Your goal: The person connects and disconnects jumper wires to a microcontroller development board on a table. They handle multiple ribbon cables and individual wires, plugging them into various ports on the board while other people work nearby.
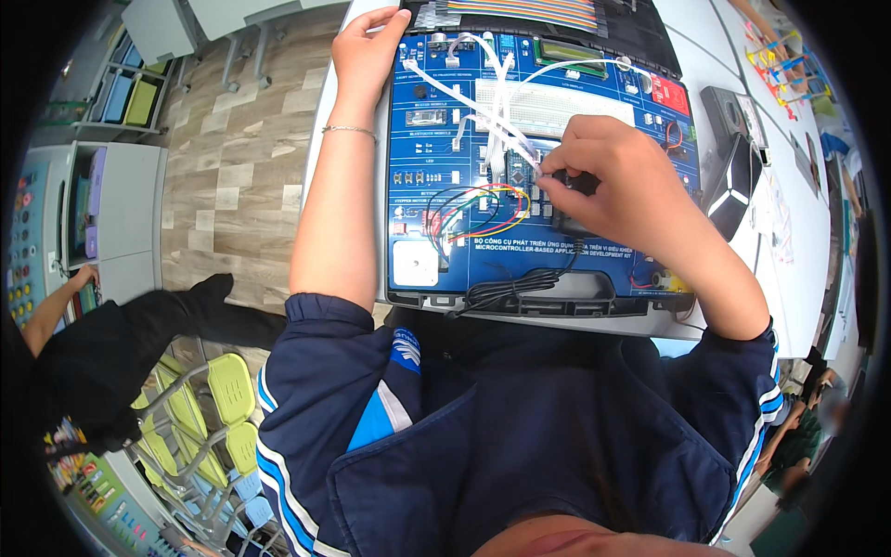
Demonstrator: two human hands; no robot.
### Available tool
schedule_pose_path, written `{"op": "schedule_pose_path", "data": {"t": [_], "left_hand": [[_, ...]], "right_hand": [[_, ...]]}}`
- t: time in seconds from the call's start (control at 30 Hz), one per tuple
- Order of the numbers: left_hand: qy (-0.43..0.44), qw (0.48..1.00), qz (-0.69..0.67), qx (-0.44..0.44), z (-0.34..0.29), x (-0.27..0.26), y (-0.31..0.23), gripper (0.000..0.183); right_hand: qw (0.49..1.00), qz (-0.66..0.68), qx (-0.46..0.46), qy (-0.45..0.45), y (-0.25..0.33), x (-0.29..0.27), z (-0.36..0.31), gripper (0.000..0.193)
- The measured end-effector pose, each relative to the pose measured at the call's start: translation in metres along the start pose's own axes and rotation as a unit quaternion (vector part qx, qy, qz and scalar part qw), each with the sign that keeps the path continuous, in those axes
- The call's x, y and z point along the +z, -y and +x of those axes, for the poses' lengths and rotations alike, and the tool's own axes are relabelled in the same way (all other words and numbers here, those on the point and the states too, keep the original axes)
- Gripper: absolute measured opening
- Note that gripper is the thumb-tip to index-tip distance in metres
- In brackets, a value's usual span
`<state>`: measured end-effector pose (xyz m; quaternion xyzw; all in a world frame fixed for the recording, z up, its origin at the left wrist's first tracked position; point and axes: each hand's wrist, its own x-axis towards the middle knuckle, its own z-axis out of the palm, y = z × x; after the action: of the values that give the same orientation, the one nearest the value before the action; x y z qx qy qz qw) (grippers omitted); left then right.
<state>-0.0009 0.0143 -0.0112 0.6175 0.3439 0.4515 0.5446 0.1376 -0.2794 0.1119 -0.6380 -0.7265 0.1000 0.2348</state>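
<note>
In front of me lies a blue electronics development board (pixel 432 195) set in a black case. My right hand (pixel 613 167) is over its middle, thumb and forefinger pinching the end of a white ribbon cable (pixel 473 104) beside the small microcontroller board (pixel 517 174). The fingers partly hide that cable end and a black part beneath them. My left hand (pixel 367 54) rests at the far left corner of the case, fingers stretched out against its edge and holding nothing. Several white cables cross a white breadboard (pixel 585 111). Thin coloured wires (pixel 478 200) loop near the stepper motor module.
Rainbow jumper wires (pixel 520 11) lie in the open lid. A bundled black cable (pixel 520 286) hangs over the case's near edge. Right of it on the table is a black and white device (pixel 733 186). Green chairs (pixel 195 408) and a person in black (pixel 121 353) are at left.
</note>
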Motion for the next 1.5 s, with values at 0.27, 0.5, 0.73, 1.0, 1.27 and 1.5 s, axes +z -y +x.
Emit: {"op": "schedule_pose_path", "data": {"t": [0.27, 0.5, 0.73, 1.0, 1.27, 1.5], "left_hand": [[-0.009, 0.998, 0.049, 0.027, 0.002, 0.001, 0.000, 0.037], [-0.003, 0.999, 0.027, 0.020, 0.003, 0.000, 0.005, 0.038], [-0.004, 0.999, 0.042, 0.034, 0.004, -0.001, 0.006, 0.039], [-0.008, 0.998, 0.059, 0.035, 0.004, 0.000, 0.004, 0.038], [-0.009, 0.997, 0.059, 0.042, 0.002, 0.002, -0.002, 0.036], [-0.009, 0.996, 0.073, 0.046, 0.002, 0.002, 0.001, 0.037]], "right_hand": [[0.998, -0.052, -0.029, 0.002, 0.002, 0.019, 0.005, 0.009], [0.997, -0.069, -0.032, -0.014, -0.002, 0.019, 0.013, 0.011], [0.996, -0.069, -0.049, 0.005, -0.001, 0.014, 0.005, 0.012], [0.999, 0.026, -0.035, -0.008, -0.005, 0.017, 0.007, 0.013], [0.999, 0.038, -0.037, -0.005, -0.009, 0.017, 0.008, 0.012], [1.000, 0.005, -0.017, 0.023, -0.007, 0.014, 0.014, 0.006]]}}
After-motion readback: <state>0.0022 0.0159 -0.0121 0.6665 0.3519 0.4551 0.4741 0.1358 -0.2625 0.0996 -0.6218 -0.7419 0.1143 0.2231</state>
